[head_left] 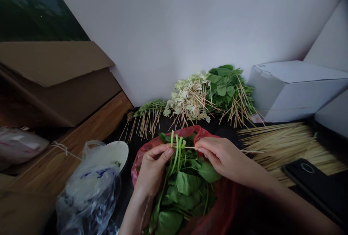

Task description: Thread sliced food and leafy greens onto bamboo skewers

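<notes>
My right hand (219, 157) pinches a thin wooden skewer (191, 147) held level over a red plastic bag (199, 132). Several green stems (178, 150) cross the skewer side by side, apparently threaded on it. At their left, my left hand (154, 166) pinches the leftmost stem between thumb and forefinger; whether it also touches the skewer's tip is hidden. Leafy greens (187, 188) fill the bag below, their broad leaves hanging under both hands.
Along the wall lie skewered green stalks (150, 108), skewered pale cabbage-like leaves (187, 97) and skewered leafy greens (224, 82). Loose skewers (288, 148) and a black phone (312, 177) are at right, below a white box (296, 86). At left are a white plate (123, 155), clear plastic bag (87, 191) and cardboard box (62, 93).
</notes>
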`<state>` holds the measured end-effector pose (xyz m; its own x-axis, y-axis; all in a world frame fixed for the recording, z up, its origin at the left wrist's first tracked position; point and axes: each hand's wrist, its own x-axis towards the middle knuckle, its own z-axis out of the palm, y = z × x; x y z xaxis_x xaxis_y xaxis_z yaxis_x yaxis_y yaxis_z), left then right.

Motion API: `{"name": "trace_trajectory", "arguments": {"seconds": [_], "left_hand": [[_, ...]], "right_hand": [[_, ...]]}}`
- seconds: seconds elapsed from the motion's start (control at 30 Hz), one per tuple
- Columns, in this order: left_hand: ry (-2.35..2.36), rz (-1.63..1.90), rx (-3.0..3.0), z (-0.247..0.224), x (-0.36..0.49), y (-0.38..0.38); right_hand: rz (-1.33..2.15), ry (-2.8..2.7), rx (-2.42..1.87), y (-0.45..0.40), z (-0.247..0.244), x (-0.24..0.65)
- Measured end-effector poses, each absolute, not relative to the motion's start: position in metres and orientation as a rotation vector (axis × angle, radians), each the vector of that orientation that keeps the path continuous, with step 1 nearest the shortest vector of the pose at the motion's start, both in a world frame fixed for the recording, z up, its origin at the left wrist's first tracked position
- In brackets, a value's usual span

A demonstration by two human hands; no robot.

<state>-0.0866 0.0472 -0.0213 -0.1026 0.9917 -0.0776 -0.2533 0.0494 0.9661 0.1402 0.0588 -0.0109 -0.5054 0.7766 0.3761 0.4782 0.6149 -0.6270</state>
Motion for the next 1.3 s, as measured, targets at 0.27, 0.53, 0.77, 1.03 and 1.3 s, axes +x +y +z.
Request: {"name": "trace_trajectory", "arguments": {"seconds": [0.27, 0.53, 0.77, 1.03, 1.3], "left_hand": [[1.082, 1.253, 1.14, -0.019, -0.098, 0.047], [1.183, 1.043, 1.702, -0.019, -0.105, 0.047], [1.505, 0.523, 2.449, -0.027, -0.089, 0.038], [1.405, 1.11, 2.002, -0.017, -0.102, 0.042], [1.245, 1.493, 1.138, -0.016, -0.109, 0.042]], "right_hand": [[0.652, -2.177, -0.889, 0.062, 0.002, 0.159], [0.87, -2.137, -0.634, 0.071, 0.026, 0.201], [0.873, -2.11, -0.706, 0.069, 0.026, 0.2], [1.007, -2.091, -0.691, 0.071, 0.019, 0.199], [1.039, -2.063, -0.641, 0.071, 0.017, 0.194]]}}
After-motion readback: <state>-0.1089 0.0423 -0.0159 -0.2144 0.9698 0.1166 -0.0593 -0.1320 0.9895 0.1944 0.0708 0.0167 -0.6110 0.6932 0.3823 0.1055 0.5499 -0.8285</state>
